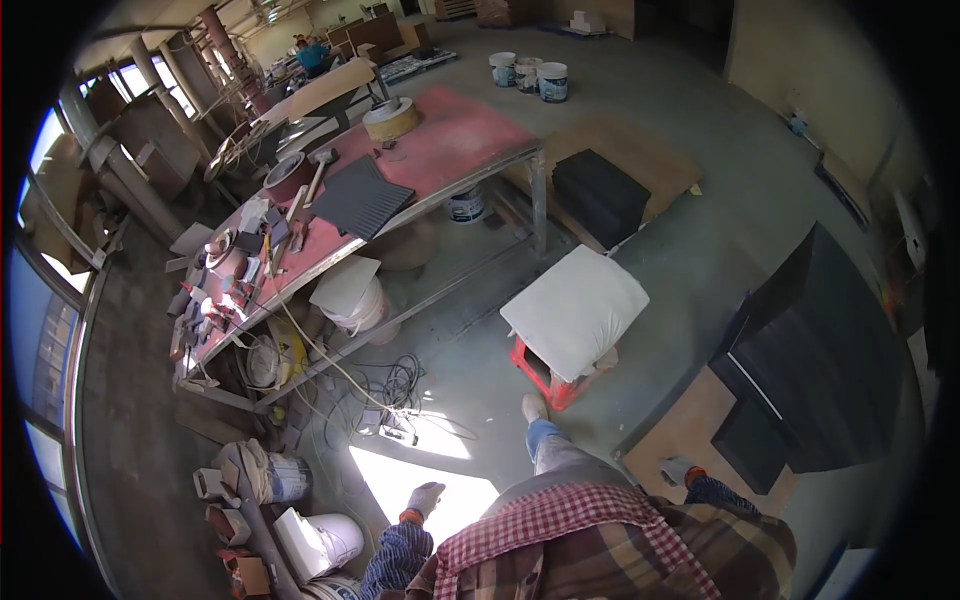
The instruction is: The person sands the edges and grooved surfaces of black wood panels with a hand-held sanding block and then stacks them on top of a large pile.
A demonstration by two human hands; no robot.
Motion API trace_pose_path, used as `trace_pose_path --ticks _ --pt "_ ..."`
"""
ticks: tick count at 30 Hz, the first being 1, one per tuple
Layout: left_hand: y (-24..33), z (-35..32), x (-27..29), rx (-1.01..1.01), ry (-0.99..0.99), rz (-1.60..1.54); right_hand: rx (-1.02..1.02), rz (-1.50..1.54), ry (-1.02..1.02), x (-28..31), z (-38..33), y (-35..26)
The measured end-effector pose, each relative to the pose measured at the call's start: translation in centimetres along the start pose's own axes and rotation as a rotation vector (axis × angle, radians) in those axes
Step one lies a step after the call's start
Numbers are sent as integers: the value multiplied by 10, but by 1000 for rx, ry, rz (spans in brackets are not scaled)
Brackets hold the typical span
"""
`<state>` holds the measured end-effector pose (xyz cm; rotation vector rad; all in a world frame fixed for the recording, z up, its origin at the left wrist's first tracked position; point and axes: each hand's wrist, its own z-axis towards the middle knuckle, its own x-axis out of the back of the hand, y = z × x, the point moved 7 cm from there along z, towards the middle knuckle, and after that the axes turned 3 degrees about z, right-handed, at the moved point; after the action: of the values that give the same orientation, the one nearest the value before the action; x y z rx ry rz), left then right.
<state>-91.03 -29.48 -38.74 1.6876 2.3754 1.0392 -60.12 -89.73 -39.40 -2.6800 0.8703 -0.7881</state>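
Red-checked cloth (560, 525) is closest, on the wearer. Dark slab stack (835, 370) sits off to the right — right hand (678, 470) way nearer than left hand (427, 498), not touching. Can't tell its long axis, or whether either gloved hand's closed — nothing visible in them.

Left hand (426, 498), right hand (678, 470): fingers too small to tell apart. Stool (541, 374): seat hidden under white cover (580, 305). Blue-white bucket (466, 208) beneath table (470, 120): top hidden. Shirt (590, 570): cut off by lower edge.
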Motion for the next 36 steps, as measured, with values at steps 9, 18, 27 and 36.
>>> trace_pose_path --ticks 9,18,27,36 --pt "192 94 57 -115 59 138 209 224 -61 74 95 -305" --pt "393 143 136 -281 179 186 545 148 -275 7 122 -662" --pt "598 323 321 -397 204 -102 517 336 -564 -148 120 -884" --pt "715 506 448 -285 505 129 213 723 -657 -272 159 -1051"
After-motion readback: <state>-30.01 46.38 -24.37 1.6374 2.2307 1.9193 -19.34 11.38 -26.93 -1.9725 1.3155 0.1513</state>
